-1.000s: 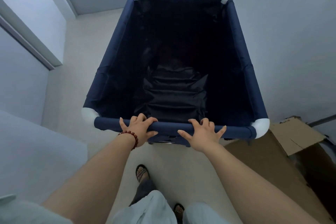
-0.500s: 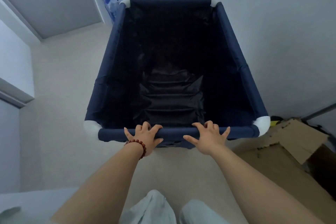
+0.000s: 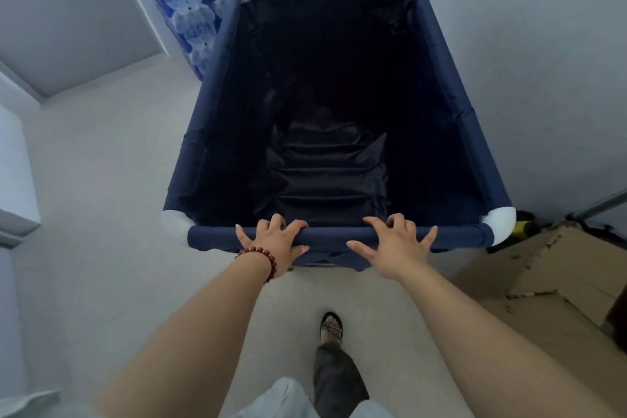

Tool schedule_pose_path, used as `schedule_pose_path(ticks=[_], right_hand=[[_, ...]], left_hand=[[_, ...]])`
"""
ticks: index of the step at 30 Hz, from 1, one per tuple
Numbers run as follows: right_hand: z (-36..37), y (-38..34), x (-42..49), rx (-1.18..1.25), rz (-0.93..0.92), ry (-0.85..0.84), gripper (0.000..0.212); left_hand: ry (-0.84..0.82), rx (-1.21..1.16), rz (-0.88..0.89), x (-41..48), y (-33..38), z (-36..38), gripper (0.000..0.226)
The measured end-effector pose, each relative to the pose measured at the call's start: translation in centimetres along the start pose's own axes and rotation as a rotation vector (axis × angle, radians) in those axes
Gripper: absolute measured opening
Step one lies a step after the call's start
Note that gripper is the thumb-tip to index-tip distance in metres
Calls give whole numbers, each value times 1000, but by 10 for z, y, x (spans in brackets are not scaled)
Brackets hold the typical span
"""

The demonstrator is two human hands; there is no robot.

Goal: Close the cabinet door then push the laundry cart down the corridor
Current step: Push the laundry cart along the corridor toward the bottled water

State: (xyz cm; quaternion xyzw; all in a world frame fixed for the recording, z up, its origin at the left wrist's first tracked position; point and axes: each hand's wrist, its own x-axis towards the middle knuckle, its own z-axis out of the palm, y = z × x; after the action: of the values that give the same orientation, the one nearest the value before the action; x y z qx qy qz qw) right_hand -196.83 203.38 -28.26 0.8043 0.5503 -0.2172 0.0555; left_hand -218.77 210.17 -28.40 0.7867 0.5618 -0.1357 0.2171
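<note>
The laundry cart (image 3: 217, 98) is a deep navy fabric bin with white corner joints, standing straight in front of me on a pale floor. Its inside holds only dark crumpled lining. My left hand (image 3: 276, 243), with a red bead bracelet on the wrist, curls over the near rail left of centre. My right hand (image 3: 395, 246) rests on the same rail to the right, its fingers spread and hooked over the top. No cabinet door shows in this view.
Stacked packs of bottled water (image 3: 200, 0) stand against the wall just beyond the cart's far left corner. A grey door (image 3: 68, 10) is at the upper left. Flattened cardboard (image 3: 556, 268) lies on the floor at the right. The right wall runs close beside the cart.
The cart has rolled forward and the bottled water packs have come nearer, shifting from top centre to the upper left. My hands have stayed on the near rail. A sandalled foot has stepped forward.
</note>
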Motion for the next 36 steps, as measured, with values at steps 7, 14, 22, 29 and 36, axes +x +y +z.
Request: schedule_pose_path(ticks=[7, 14, 22, 29, 36], right_hand=[[-19, -18, 53, 35, 42, 11, 76], [-36, -31, 105, 61, 78, 14, 78], [-55, -41, 154, 86, 113, 6, 78], [-74, -46, 193, 94, 163, -13, 78], [-91, -55, 224, 78, 181, -32, 76]], left_hand=[[-15, 23, 41, 61, -13, -35, 35], [-22, 47, 67, 117, -17, -70, 35], [-17, 80, 108, 171, -20, -101, 36], [-47, 73, 146, 216, -19, -124, 34], [-85, 95, 176, 251, -23, -145, 36]])
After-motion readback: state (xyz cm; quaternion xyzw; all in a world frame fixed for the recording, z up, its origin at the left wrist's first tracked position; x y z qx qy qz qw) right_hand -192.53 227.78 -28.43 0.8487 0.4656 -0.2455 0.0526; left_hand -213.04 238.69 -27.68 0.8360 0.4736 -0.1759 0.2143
